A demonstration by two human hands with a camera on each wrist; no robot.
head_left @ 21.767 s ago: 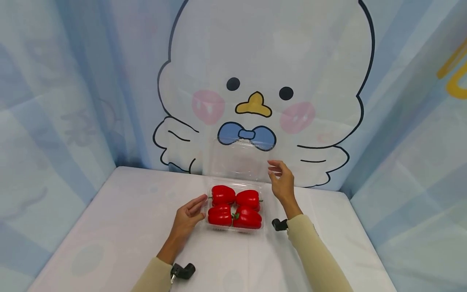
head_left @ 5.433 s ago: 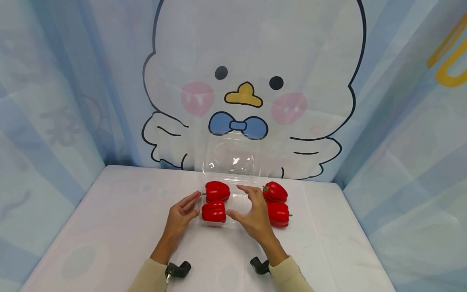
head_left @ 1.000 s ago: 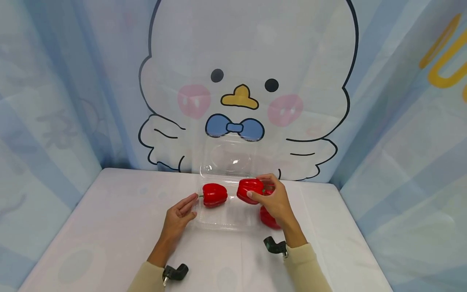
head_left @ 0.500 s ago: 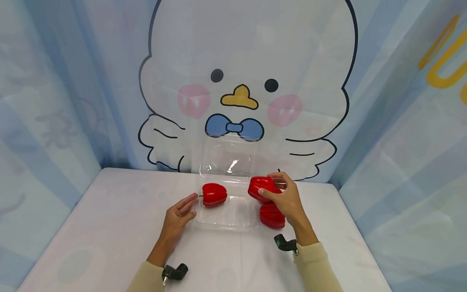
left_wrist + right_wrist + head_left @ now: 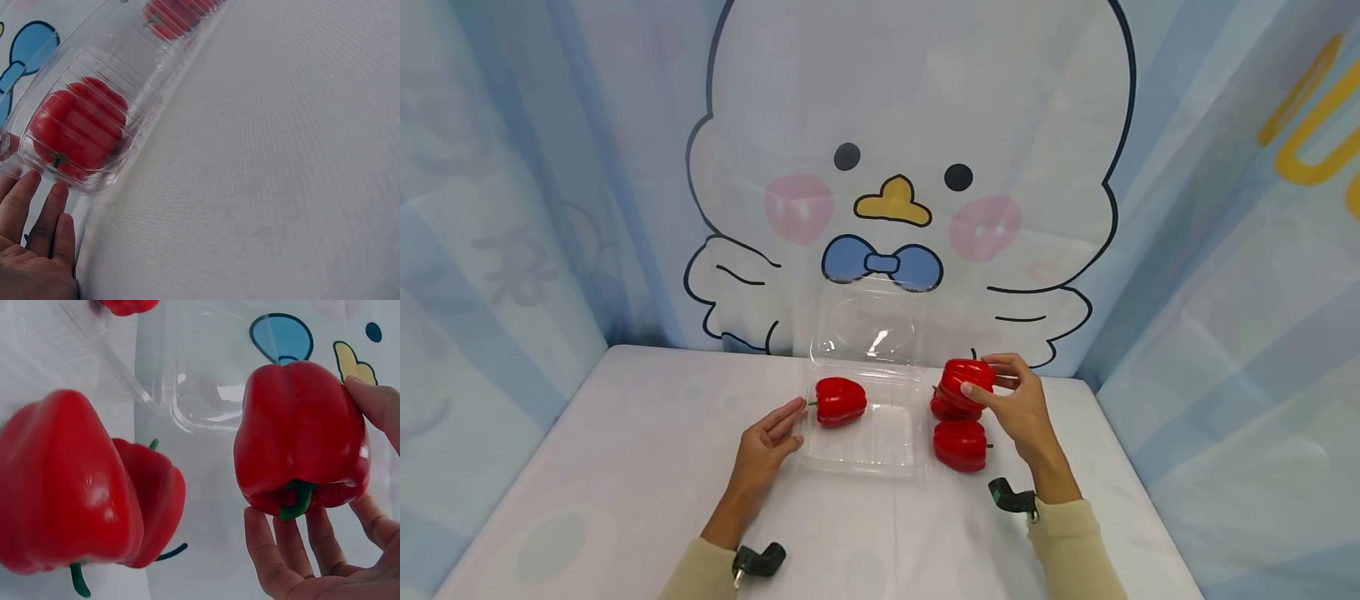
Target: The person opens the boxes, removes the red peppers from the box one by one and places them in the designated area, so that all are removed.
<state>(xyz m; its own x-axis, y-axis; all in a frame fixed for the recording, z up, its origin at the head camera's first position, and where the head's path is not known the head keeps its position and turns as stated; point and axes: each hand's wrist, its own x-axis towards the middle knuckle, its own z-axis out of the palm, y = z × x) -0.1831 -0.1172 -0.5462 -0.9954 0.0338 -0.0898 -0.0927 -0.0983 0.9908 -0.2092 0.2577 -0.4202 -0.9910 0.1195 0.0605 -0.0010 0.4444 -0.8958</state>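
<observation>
My right hand (image 5: 1021, 410) holds a red bell pepper (image 5: 967, 382) between thumb and fingers, raised in the air; its green stem (image 5: 299, 499) points toward my fingers in the right wrist view. Below and beside it are two more peppers: the nearer one (image 5: 961, 447) lies on the table, and a farther one (image 5: 946, 408) is partly hidden behind the held one. A clear plastic clamshell box (image 5: 880, 442) has one red pepper (image 5: 841, 402) in its back left corner. The straight fingertips of my left hand (image 5: 766, 450) touch the box's left side.
The box's clear lid (image 5: 865, 329) stands raised against the printed backdrop (image 5: 1037, 108). A white cloth covers the table (image 5: 647, 467), with curtains (image 5: 497, 208) on both sides. A small black camera sits on each wrist.
My right hand has carried the pepper from above the box to the right, over the peppers beside it. Earlier, all the peppers were in the box. My left hand stays put.
</observation>
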